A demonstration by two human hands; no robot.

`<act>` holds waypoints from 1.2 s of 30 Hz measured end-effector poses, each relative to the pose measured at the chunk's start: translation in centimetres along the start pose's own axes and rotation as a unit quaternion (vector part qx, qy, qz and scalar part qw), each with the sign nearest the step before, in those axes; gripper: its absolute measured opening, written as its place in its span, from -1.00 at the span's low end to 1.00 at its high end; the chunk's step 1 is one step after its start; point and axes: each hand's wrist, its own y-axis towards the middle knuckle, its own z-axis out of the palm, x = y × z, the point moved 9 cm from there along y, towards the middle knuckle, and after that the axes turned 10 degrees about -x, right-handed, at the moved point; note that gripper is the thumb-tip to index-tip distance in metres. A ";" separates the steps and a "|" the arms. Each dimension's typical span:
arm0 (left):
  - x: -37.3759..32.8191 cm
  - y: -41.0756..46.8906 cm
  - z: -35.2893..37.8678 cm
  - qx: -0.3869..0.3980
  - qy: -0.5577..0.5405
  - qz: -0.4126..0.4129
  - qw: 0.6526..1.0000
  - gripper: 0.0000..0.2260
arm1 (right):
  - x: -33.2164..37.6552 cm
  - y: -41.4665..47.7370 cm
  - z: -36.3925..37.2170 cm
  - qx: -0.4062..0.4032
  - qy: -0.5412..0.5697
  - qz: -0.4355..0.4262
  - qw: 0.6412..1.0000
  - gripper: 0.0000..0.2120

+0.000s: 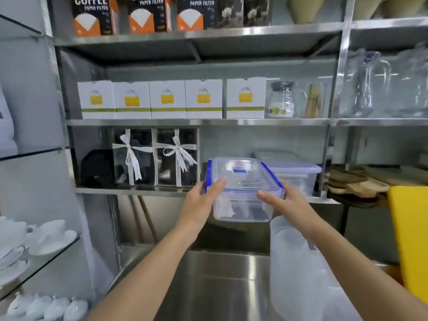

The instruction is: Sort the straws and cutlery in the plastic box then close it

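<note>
A clear plastic box (pixel 240 205) with a blue-clipped lid on top sits half over the front edge of the lowest steel shelf (pixel 139 191). My left hand (pixel 203 200) grips its left near corner and my right hand (pixel 287 202) grips its right near corner. Through the wall I make out pale and dark contents, too blurred to name. The lid lies flat on the box.
A second lidded clear box (pixel 298 172) stands right behind on the same shelf. Ribboned gift boxes (pixel 155 156) are to the left, wooden boards (pixel 354 184) to the right. A translucent jug (pixel 298 262) and a yellow board (pixel 410 228) stand on the steel counter (pixel 220 286) below.
</note>
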 end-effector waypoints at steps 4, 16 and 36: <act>0.5 5.6 1.2 -0.002 0.017 -0.015 1.000 -0.60 | -1.2 6.4 1.0 0.003 -0.032 -0.002 0.999 -0.72; 5.7 20.7 3.4 -0.058 0.076 -0.028 0.995 -0.29 | -7.0 22.1 4.3 0.015 -0.085 0.019 0.996 -0.25; 7.4 22.5 1.6 -0.052 0.201 -0.023 0.978 -0.30 | -3.3 21.1 2.3 -0.095 -0.308 -0.120 0.939 -0.67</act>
